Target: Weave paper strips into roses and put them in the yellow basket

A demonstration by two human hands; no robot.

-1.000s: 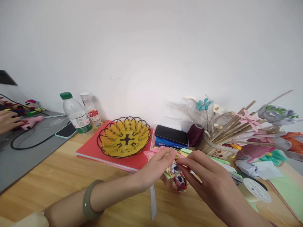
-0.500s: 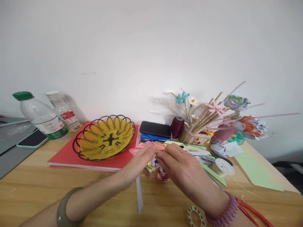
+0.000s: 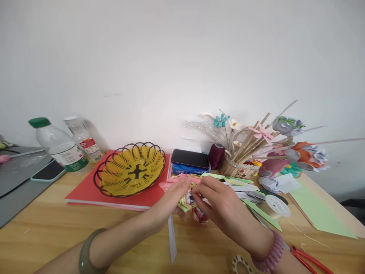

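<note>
Holding paper flowers (image 3: 185, 204) at the lower centre of the frame, the left hand (image 3: 175, 196) has its fingers wrapped over the top, and the right hand (image 3: 221, 196) has thumb and forefinger pinched onto the same bunch; its exact catch is hidden, so I can't swear to which petal. Too hard a squeeze could crush or tear the folds, and a dropped right hand might flatten the red flower (image 3: 200, 215) just below. A careless sweep of that arm could catch the scissors (image 3: 296, 251) on the table (image 3: 71, 224), lower right. Left of centre, the yellow basket (image 3: 116, 177) shows its woven bottom. Right of centre, a small pot (image 3: 234, 169) carries sticks (image 3: 249, 142) and craft flowers (image 3: 220, 121).
</note>
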